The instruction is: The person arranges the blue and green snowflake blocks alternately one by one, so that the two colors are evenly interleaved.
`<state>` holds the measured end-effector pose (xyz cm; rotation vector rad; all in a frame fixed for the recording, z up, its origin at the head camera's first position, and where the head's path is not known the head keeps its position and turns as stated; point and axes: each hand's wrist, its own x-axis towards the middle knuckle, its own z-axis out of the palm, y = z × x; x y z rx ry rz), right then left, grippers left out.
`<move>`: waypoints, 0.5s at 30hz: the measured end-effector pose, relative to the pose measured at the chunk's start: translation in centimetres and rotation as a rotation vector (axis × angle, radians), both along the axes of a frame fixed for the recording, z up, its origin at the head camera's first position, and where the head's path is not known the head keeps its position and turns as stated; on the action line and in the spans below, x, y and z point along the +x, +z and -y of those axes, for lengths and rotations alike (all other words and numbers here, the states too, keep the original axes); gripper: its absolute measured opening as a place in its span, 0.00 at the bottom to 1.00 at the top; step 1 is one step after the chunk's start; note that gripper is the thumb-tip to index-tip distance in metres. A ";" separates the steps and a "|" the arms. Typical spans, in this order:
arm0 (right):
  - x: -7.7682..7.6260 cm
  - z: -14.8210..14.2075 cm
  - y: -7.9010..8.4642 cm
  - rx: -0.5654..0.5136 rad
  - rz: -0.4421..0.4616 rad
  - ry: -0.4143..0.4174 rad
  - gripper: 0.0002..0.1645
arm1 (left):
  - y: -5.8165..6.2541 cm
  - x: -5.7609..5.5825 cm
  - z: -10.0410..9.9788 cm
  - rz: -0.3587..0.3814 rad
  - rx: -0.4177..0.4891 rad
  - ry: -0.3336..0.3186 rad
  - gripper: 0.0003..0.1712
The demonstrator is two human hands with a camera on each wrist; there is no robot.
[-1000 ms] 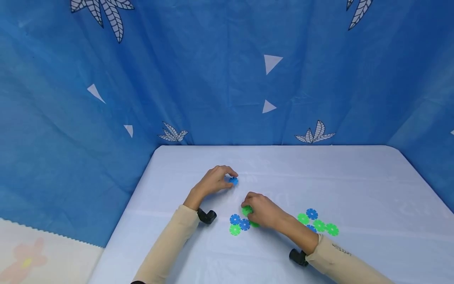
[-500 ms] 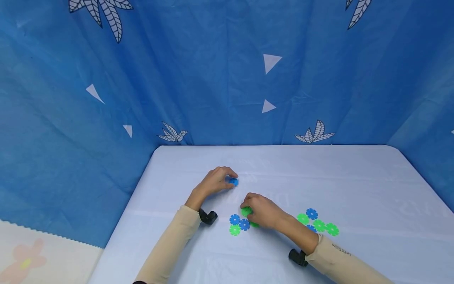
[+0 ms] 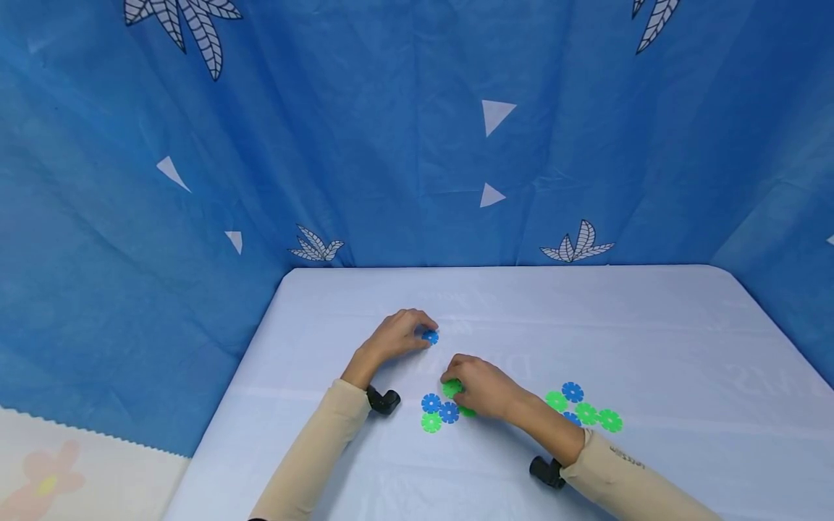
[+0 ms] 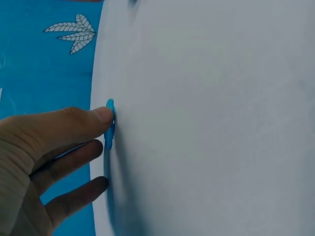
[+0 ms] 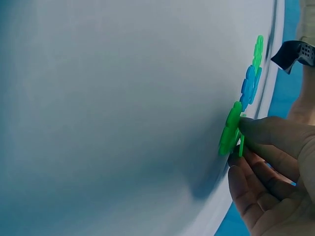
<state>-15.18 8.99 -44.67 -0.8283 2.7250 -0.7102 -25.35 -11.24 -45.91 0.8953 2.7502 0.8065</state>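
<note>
My left hand [image 3: 399, 335] pinches a blue notched plastic disc [image 3: 430, 337] between thumb and fingers over the far part of the table; in the left wrist view this blue disc [image 4: 110, 132] appears edge-on. My right hand [image 3: 487, 387] holds a green notched disc [image 3: 452, 388] at the far side of a small cluster. Close by in that cluster lie two blue discs [image 3: 449, 412], a green disc [image 3: 431, 422] and another green disc [image 3: 468, 411] partly under the hand. From the right wrist, green discs [image 5: 230, 132] stand edge-on at the thumb; their exact contact is partly hidden.
A second group of green discs [image 3: 586, 414] and blue discs [image 3: 573, 392] lies right of my right forearm, which partly covers it. The white-covered table [image 3: 651, 333] meets a blue curtain [image 3: 417, 145] at the back. Black wrist cameras [image 3: 383, 400] hang under both wrists.
My left hand, with the blue disc, has come slightly nearer to me. My right hand and the discs around it stay almost where they were.
</note>
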 end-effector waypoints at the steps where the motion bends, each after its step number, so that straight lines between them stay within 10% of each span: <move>1: 0.0 0.0 0.0 -0.002 -0.001 0.001 0.16 | 0.0 0.0 0.0 0.000 0.000 0.001 0.18; 15: -0.9 -0.3 0.2 -0.068 -0.001 -0.019 0.18 | 0.5 -0.2 0.6 -0.011 0.018 0.013 0.14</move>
